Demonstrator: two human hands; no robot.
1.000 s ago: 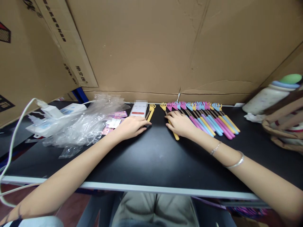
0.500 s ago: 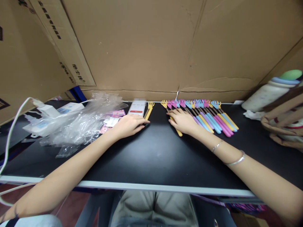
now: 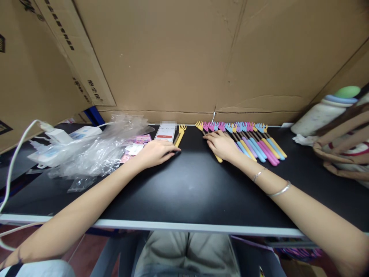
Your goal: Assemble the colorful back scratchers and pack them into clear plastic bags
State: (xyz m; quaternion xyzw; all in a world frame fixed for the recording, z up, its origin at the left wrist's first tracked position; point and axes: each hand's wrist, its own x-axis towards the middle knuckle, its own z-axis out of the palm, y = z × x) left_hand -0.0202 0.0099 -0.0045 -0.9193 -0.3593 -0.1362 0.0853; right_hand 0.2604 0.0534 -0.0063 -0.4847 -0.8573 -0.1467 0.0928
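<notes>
My left hand [image 3: 158,153] lies flat, palm down, with its fingers stretched out. Its fingertips reach the lower end of a lone yellow back scratcher [image 3: 178,140], beside a phone [image 3: 165,132] with a lit screen. On the right, my right hand [image 3: 221,145] rests with loosely extended fingers over the left end of a row of back scratchers. It covers the middle of the yellow back scratcher [image 3: 199,125] at that end; the tip of its handle shows below the hand. The other back scratchers [image 3: 266,148] lie slanted side by side, with pink, blue, purple and yellow handles.
Clear plastic bags [image 3: 95,154] and a white power strip [image 3: 49,154] with cables occupy the left side. Small printed cards [image 3: 135,148] lie by my left wrist. A white bottle [image 3: 319,115] and a brown bag [image 3: 334,152] stand right. Cardboard [image 3: 167,57] walls the back.
The view shifts slightly. My right hand settles a little further over the end yellow back scratcher, hiding more of its handle. My left hand stays nearly still.
</notes>
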